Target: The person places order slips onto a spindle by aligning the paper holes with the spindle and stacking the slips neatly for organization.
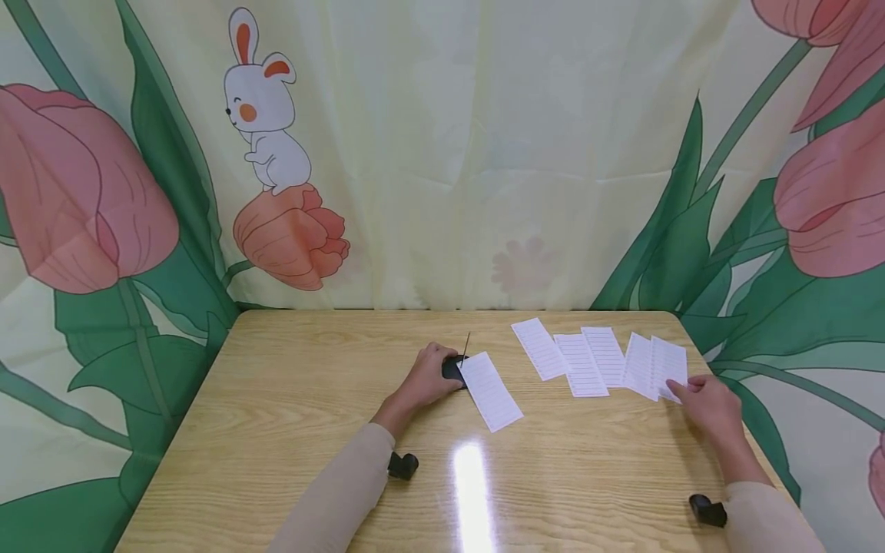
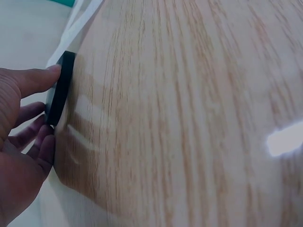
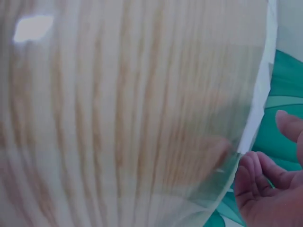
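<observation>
At the middle of the table, my left hand holds the black base of a paper spike between thumb and fingers. Its thin needle stands up with a slight lean. One lined white slip lies slanted just right of the base, its upper corner overlapping the needle's foot in the head view. Farther right, fingertips of my right hand rest at the lower part of the rightmost slip. In the right wrist view, the thumb stands apart from the bent fingers, which touch the slip's edge.
Several more lined slips spread in a row along the back right of the wooden table, some overlapping. A curtain printed with tulips and a rabbit hangs behind the back edge. Light reflects off the table's front middle.
</observation>
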Demonstrator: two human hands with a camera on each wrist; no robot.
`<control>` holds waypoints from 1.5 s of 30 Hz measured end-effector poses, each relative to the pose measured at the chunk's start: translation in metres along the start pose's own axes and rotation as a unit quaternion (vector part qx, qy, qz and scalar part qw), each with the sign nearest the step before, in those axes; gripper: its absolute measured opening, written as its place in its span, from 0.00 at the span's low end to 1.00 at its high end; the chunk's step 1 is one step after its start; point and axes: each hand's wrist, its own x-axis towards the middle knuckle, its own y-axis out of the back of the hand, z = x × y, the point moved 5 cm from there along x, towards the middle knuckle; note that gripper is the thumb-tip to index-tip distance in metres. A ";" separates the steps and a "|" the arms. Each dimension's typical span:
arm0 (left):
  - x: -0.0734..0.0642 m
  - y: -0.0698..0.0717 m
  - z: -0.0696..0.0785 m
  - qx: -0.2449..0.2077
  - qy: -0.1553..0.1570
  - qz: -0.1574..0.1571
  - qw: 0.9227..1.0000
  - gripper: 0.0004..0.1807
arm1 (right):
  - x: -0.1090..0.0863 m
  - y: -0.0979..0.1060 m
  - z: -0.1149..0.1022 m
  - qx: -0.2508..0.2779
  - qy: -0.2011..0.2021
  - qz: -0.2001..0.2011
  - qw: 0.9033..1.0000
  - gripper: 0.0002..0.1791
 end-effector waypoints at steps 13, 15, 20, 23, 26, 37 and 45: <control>-0.001 -0.001 -0.001 -0.015 -0.004 -0.005 1.000 0.31 | 0.005 -0.004 -0.002 -0.072 0.023 -0.012 0.997 0.30; 0.000 0.000 -0.002 -0.014 -0.001 -0.001 1.000 0.31 | 0.006 -0.005 -0.005 -0.070 0.027 -0.014 0.997 0.32; 0.000 0.001 -0.001 -0.012 0.002 -0.002 1.000 0.31 | 0.007 -0.008 -0.003 -0.046 -0.001 -0.026 0.999 0.34; 0.000 0.001 0.000 -0.011 0.003 -0.002 1.000 0.31 | 0.009 -0.010 -0.001 -0.031 -0.010 -0.031 0.999 0.34; 0.000 0.001 0.001 -0.010 0.001 0.000 1.000 0.31 | 0.011 -0.010 0.002 -0.018 -0.015 -0.037 0.999 0.34; 0.000 0.000 0.001 -0.010 0.002 -0.001 1.000 0.31 | 0.008 -0.008 0.007 0.021 -0.029 -0.036 0.999 0.29; 0.000 0.001 -0.001 -0.014 0.002 0.002 1.000 0.31 | 0.009 -0.006 0.011 0.019 -0.022 -0.009 1.000 0.29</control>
